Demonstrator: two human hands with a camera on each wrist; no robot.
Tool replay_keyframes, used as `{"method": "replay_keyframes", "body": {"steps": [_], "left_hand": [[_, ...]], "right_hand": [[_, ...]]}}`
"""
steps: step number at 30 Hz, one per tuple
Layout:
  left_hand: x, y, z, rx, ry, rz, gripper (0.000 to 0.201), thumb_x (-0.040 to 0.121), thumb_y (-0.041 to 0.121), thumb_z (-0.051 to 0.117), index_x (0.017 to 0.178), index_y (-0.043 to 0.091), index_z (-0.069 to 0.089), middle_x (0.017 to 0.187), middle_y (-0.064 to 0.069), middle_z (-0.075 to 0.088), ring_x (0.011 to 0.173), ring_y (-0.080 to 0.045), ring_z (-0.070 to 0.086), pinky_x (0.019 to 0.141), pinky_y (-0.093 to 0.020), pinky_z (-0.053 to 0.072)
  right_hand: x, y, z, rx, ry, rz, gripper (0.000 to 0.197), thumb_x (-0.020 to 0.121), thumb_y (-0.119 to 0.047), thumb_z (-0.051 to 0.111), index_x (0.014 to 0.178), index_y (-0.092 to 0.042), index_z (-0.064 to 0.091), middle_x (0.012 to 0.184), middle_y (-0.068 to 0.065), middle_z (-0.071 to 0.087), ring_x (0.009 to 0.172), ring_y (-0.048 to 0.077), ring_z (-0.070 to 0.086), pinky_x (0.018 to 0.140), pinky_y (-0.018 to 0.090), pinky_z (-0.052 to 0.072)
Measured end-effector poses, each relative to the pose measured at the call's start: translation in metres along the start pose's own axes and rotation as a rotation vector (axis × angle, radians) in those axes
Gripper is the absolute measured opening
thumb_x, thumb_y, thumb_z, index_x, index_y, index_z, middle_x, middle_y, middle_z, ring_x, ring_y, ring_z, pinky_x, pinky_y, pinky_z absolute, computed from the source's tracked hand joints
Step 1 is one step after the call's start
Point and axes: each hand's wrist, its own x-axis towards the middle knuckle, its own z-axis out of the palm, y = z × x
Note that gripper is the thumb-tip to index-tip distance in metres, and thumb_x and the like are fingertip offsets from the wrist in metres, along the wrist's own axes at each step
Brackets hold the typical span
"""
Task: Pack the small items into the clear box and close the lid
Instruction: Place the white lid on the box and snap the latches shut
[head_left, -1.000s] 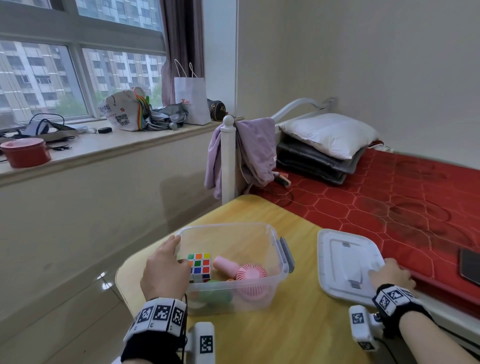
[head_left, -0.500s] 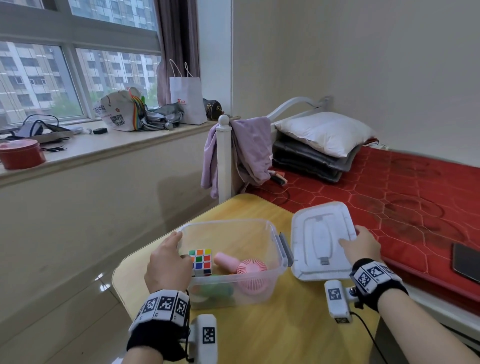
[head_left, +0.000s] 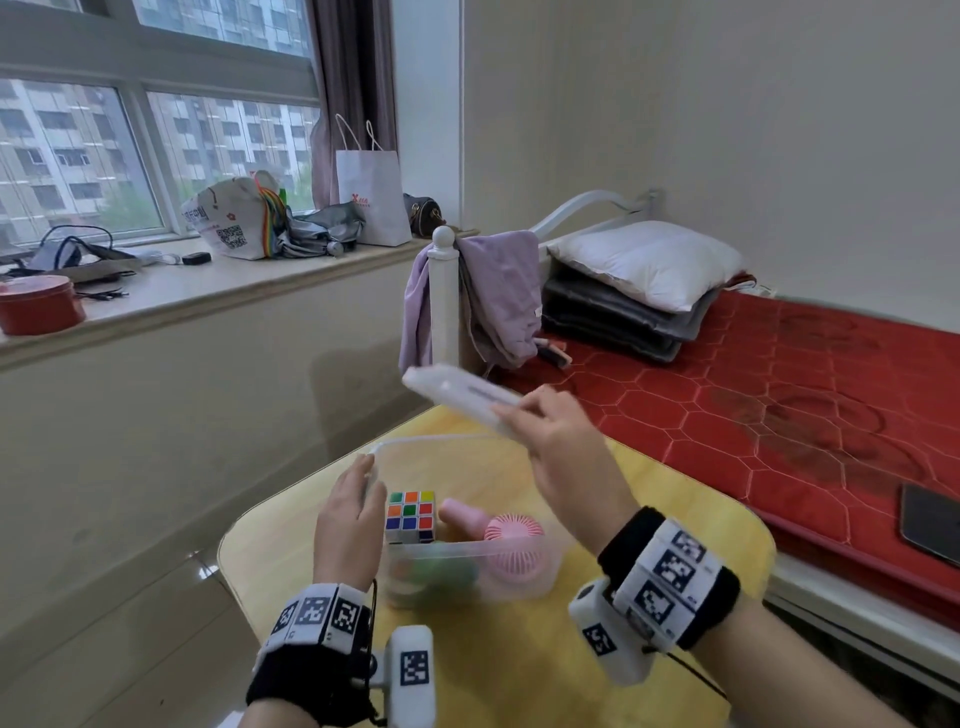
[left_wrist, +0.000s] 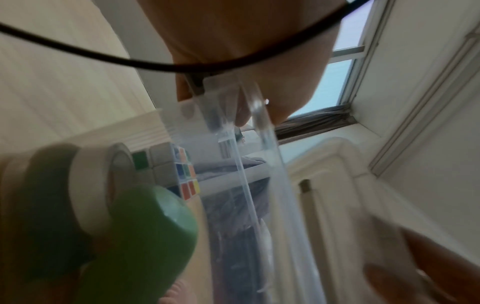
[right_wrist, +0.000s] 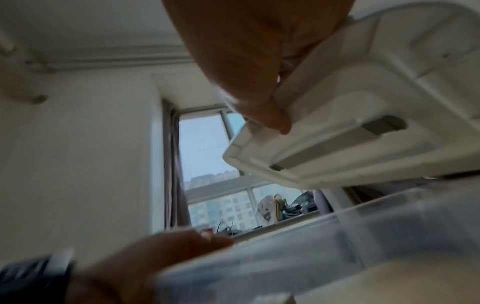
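The clear box (head_left: 519, 582) stands on the yellow table (head_left: 519, 670). Inside it lie a colour cube (head_left: 410, 517), a pink mini fan (head_left: 511, 532), a green item (left_wrist: 145, 232) and tape rolls (left_wrist: 85, 185). My left hand (head_left: 349, 512) holds the box's left rim (left_wrist: 249, 107), fingers curled over it. My right hand (head_left: 553, 436) grips the white lid (head_left: 457, 392) by its near edge and holds it tilted in the air above the box's far side; the lid's underside (right_wrist: 350, 123) shows in the right wrist view.
A bed with a red mattress (head_left: 779, 405) runs along the table's right side, with a dark phone (head_left: 930, 522) on it. A bedpost draped with purple cloth (head_left: 493, 296) stands behind the table. The windowsill (head_left: 208, 286) holds bags and a red tin.
My right hand has lifted the lid off the table's right side and swung it left, up over the box. The left hand stays on the box's left rim.
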Motion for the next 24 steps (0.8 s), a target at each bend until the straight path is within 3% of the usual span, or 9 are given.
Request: {"method": "replay_keyframes", "body": {"steps": [2,4,6,9,11,15,17,20,24], "left_hand": [[0.0,-0.001,-0.002,-0.139,-0.034,-0.051,0.043,0.096,0.035,0.039,0.135,0.023,0.054,0.139,0.001,0.056,0.129,-0.018,0.049,0.11,-0.044,0.037],[0.001,-0.002,-0.004,-0.267,-0.054,-0.111,0.045,0.094,0.046,0.034,0.127,0.03,0.06,0.13,0.004,0.062,0.121,-0.018,0.056,0.103,-0.044,0.044],[0.001,0.0,-0.006,-0.31,-0.053,-0.122,0.046,0.095,0.051,0.032,0.125,0.031,0.06,0.125,0.006,0.064,0.114,-0.018,0.058,0.094,-0.038,0.048],[-0.003,0.005,-0.008,-0.25,-0.043,-0.061,0.032,0.099,0.038,0.036,0.122,0.028,0.055,0.112,0.011,0.062,0.106,-0.017,0.057,0.076,-0.027,0.045],[-0.004,0.006,-0.008,-0.258,-0.056,-0.037,0.024,0.099,0.031,0.039,0.119,0.032,0.053,0.109,0.017,0.061,0.103,-0.011,0.057,0.075,-0.026,0.044],[-0.004,0.006,-0.011,-0.302,-0.104,-0.033,0.029,0.096,0.018,0.044,0.122,0.027,0.053,0.113,0.009,0.061,0.094,-0.006,0.057,0.072,-0.028,0.045],[-0.003,0.005,-0.013,-0.309,-0.127,-0.022,0.037,0.09,0.019,0.048,0.126,0.024,0.053,0.117,0.009,0.061,0.098,-0.004,0.056,0.072,-0.026,0.043],[-0.003,0.0,-0.014,-0.284,-0.149,-0.014,0.056,0.075,0.026,0.045,0.13,0.022,0.052,0.122,0.007,0.06,0.107,-0.009,0.056,0.079,-0.027,0.043],[-0.003,-0.007,-0.013,-0.247,-0.145,0.012,0.056,0.071,0.024,0.044,0.127,0.024,0.053,0.121,0.009,0.06,0.114,-0.014,0.054,0.084,-0.03,0.043]], "right_hand": [[-0.013,-0.01,0.014,-0.023,-0.119,-0.055,0.04,0.09,-0.027,0.045,0.124,-0.018,0.065,0.103,0.003,0.064,0.096,0.019,0.056,0.082,0.035,0.051],[-0.026,-0.014,0.029,-0.063,-0.186,-0.114,0.034,0.088,-0.037,0.057,0.118,-0.024,0.065,0.105,0.001,0.067,0.098,0.019,0.06,0.082,0.037,0.054],[-0.035,-0.013,0.038,-0.081,-0.218,-0.156,0.04,0.081,-0.027,0.075,0.119,-0.027,0.063,0.111,-0.001,0.068,0.101,0.018,0.063,0.086,0.035,0.057],[-0.038,-0.009,0.039,-0.016,-0.257,-0.18,0.05,0.078,-0.014,0.077,0.125,-0.026,0.063,0.121,0.0,0.067,0.11,0.018,0.062,0.091,0.032,0.055],[-0.033,-0.004,0.037,0.026,-0.271,-0.205,0.044,0.083,-0.018,0.072,0.126,-0.024,0.063,0.124,0.001,0.065,0.114,0.019,0.059,0.095,0.033,0.053],[-0.028,0.007,0.034,0.092,-0.335,-0.23,0.039,0.088,-0.028,0.066,0.127,-0.022,0.063,0.127,0.0,0.062,0.119,0.017,0.053,0.1,0.031,0.047],[-0.03,0.009,0.031,0.1,-0.331,-0.251,0.038,0.089,-0.029,0.065,0.126,-0.022,0.064,0.127,0.0,0.062,0.118,0.016,0.053,0.1,0.03,0.047],[-0.035,0.008,0.026,0.103,-0.309,-0.278,0.036,0.09,-0.032,0.063,0.124,-0.021,0.065,0.126,-0.002,0.064,0.116,0.015,0.055,0.097,0.027,0.048],[-0.041,0.007,0.023,0.09,-0.281,-0.317,0.035,0.089,-0.033,0.063,0.122,-0.021,0.067,0.127,-0.003,0.066,0.118,0.014,0.058,0.099,0.028,0.049]]}}
